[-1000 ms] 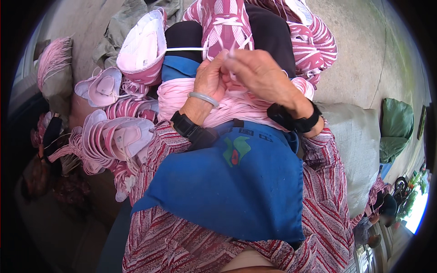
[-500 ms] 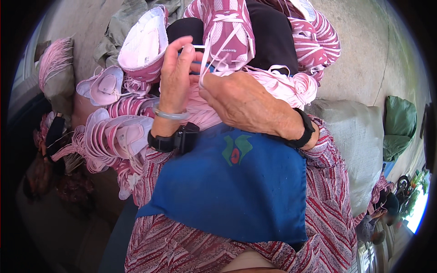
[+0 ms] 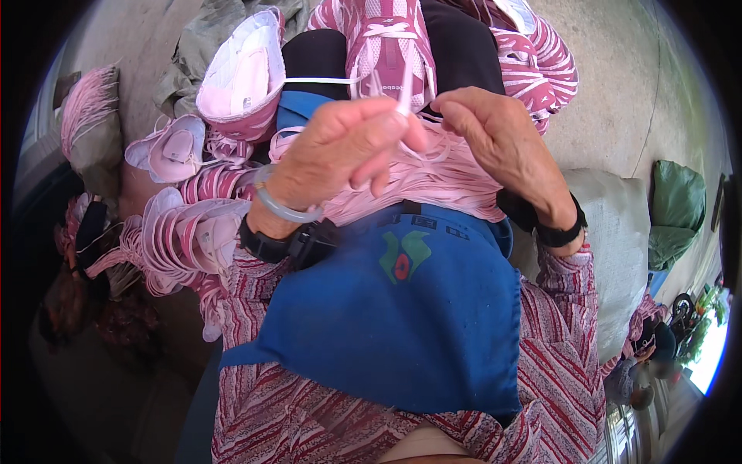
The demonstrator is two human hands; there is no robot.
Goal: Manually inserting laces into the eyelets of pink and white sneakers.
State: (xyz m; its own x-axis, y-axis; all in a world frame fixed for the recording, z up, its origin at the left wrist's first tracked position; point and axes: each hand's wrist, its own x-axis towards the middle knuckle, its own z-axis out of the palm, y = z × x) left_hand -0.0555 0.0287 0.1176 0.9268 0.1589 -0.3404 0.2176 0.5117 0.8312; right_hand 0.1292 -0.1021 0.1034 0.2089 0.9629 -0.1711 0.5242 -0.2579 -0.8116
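Note:
A pink and white shoe upper (image 3: 386,58) with laces lies across my lap, its toe away from me. My left hand (image 3: 340,147) is in front of it, closed in a pinch on a pale shoelace (image 3: 405,97) that rises between thumb and forefinger. To the right, my right hand (image 3: 502,139) is held apart from it, fingers loosely bent with no lace visible in them. Under both hands a thick bundle of pink laces (image 3: 448,182) rests on my blue apron (image 3: 386,332). Another lace stretches from the shoe's left side toward a neighbouring upper.
Left of my lap stands a pink upper with white lining (image 3: 243,69), with stacked uppers (image 3: 178,240) nearer me. More striped uppers (image 3: 537,66) rest beyond my right knee. A pale wrapped bundle (image 3: 610,247) and a green sack (image 3: 676,216) stand at the right.
My hands have moved apart: the right swung rightward away from the lace, and the left came nearer and right, still pinching a lace. The shoe stays on my lap.

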